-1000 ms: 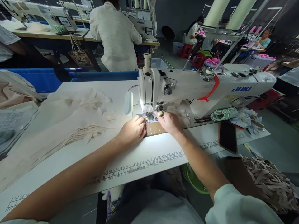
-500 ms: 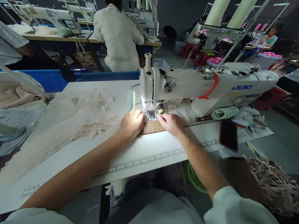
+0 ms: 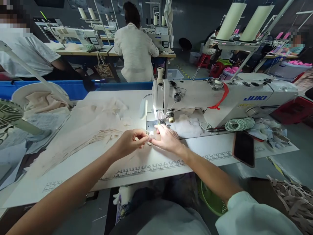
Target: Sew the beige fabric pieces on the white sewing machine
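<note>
My left hand [image 3: 132, 140] and my right hand [image 3: 165, 139] meet just in front of the needle of a white JUKI sewing machine [image 3: 220, 98]. Both pinch a small pale piece [image 3: 151, 136] between their fingertips; it is too small and too brightly lit to name. The hands hover over the white table [image 3: 158, 163], a little toward me from the presser foot [image 3: 160, 122]. A pile of beige fabric strips [image 3: 97, 135] lies left of my left hand.
A dark phone [image 3: 243, 148] lies on the table to the right, beside a coil of pale elastic bands [image 3: 239, 124] and scraps. A green basket [image 3: 211, 199] sits under the table. A fan [image 3: 9, 114] stands at far left. Other people sew at tables behind.
Both hands have pulled back from the presser foot toward me and now pinch together. The brown piece they pressed flat under the needle is out of sight. The camera has tilted up.
</note>
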Demonstrator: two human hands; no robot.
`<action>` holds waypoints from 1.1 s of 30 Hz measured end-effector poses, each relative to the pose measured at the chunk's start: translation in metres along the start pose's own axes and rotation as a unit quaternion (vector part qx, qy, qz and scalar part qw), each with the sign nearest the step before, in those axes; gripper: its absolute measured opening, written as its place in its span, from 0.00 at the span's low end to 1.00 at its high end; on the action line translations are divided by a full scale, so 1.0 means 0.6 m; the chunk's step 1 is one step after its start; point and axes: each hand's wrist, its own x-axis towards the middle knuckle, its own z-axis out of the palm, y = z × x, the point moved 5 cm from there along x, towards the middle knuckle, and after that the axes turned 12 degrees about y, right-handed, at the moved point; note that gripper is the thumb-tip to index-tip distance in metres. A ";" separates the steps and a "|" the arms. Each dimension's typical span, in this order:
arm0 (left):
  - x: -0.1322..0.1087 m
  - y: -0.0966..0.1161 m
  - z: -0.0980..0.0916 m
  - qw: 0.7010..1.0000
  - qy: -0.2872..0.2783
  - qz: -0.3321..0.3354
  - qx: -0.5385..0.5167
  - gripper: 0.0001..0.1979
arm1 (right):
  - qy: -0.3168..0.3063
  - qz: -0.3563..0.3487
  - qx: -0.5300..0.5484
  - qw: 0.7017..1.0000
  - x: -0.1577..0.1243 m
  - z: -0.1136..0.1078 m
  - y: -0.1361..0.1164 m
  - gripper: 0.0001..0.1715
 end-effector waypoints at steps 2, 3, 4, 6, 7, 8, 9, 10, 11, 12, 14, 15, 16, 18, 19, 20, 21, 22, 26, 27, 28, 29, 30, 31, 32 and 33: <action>-0.020 0.011 0.002 1.000 0.011 0.006 0.002 0.19 | 0.006 -0.027 0.013 1.000 0.001 0.006 -0.009 0.26; -0.028 0.012 0.002 1.000 0.020 0.007 0.005 0.20 | 0.011 -0.048 0.034 0.998 0.001 0.007 -0.013 0.21; -0.034 0.011 0.001 0.999 0.033 0.006 0.004 0.20 | 0.018 -0.071 0.065 0.995 0.001 0.006 -0.017 0.15; -0.043 -0.002 -0.009 0.997 0.069 -0.015 -0.023 0.20 | 0.032 -0.101 0.144 0.984 -0.002 -0.001 -0.019 0.06; -0.047 -0.013 -0.017 0.995 0.087 -0.032 -0.044 0.20 | 0.032 -0.103 0.188 0.976 -0.004 -0.006 -0.018 0.07; -0.051 -0.026 -0.026 0.991 0.102 -0.054 -0.061 0.20 | 0.022 -0.094 0.231 0.968 -0.006 -0.010 -0.015 0.09; -0.055 -0.040 -0.036 0.989 0.110 -0.074 -0.068 0.21 | 0.003 -0.078 0.266 0.961 -0.008 -0.012 -0.011 0.11; -0.059 -0.054 -0.047 0.988 0.111 -0.088 -0.061 0.21 | -0.023 -0.060 0.285 0.956 -0.009 -0.014 -0.007 0.12; -0.064 -0.067 -0.057 0.989 0.110 -0.090 -0.035 0.22 | -0.046 -0.049 0.279 0.958 -0.011 -0.014 -0.004 0.12; -0.069 -0.077 -0.068 0.991 0.107 -0.082 0.007 0.22 | -0.063 -0.047 0.253 0.964 -0.012 -0.014 -0.002 0.11; -0.078 -0.093 -0.086 0.987 0.095 -0.055 0.117 0.22 | -0.065 -0.061 0.175 0.980 -0.011 -0.014 -0.001 0.10; -0.081 -0.099 -0.092 0.979 0.087 -0.045 0.179 0.21 | -0.058 -0.074 0.126 0.988 -0.011 -0.012 -0.002 0.13; -0.082 -0.105 -0.097 0.966 0.080 -0.040 0.241 0.20 | -0.052 -0.086 0.074 0.992 -0.010 -0.009 -0.004 0.16; -0.075 -0.109 -0.105 0.931 0.085 -0.024 0.353 0.18 | -0.047 -0.098 -0.028 0.994 -0.010 -0.001 -0.008 0.18; -0.067 -0.107 -0.108 0.911 0.100 -0.002 0.399 0.17 | -0.046 -0.100 -0.079 0.991 -0.010 0.002 -0.009 0.19; -0.057 -0.103 -0.109 0.892 0.117 0.029 0.435 0.15 | -0.046 -0.098 -0.118 0.987 -0.010 0.003 -0.010 0.19; -0.046 -0.098 -0.109 0.876 0.133 0.065 0.460 0.15 | -0.046 -0.090 -0.139 0.985 -0.010 0.002 -0.010 0.19; -0.034 -0.093 -0.107 0.862 0.141 0.100 0.476 0.15 | -0.047 -0.081 -0.151 0.984 -0.011 0.000 -0.008 0.19; 0.002 -0.094 -0.087 0.844 0.115 0.173 0.494 0.17 | -0.057 -0.045 -0.157 0.985 -0.016 -0.021 0.007 0.17; 0.008 -0.096 -0.085 0.848 0.116 0.177 0.486 0.17 | -0.055 -0.041 -0.150 0.986 -0.017 -0.028 0.012 0.16; 0.011 -0.098 -0.085 0.856 0.126 0.178 0.470 0.17 | -0.049 -0.040 -0.140 0.988 -0.018 -0.034 0.017 0.16; 0.013 -0.098 -0.090 0.867 0.146 0.175 0.443 0.16 | -0.041 -0.042 -0.127 0.990 -0.018 -0.041 0.022 0.16; 0.013 -0.098 -0.100 0.881 0.178 0.164 0.407 0.15 | -0.031 -0.050 -0.108 0.992 -0.019 -0.047 0.024 0.16; 0.012 -0.098 -0.116 0.893 0.219 0.143 0.366 0.14 | -0.021 -0.064 -0.085 0.994 -0.020 -0.051 0.024 0.17; 0.009 -0.096 -0.136 0.900 0.268 0.112 0.325 0.12 | -0.012 -0.084 -0.058 0.995 -0.022 -0.054 0.022 0.18; 0.003 -0.094 -0.159 0.897 0.325 0.075 0.290 0.11 | -0.007 -0.109 -0.030 0.994 -0.025 -0.056 0.018 0.18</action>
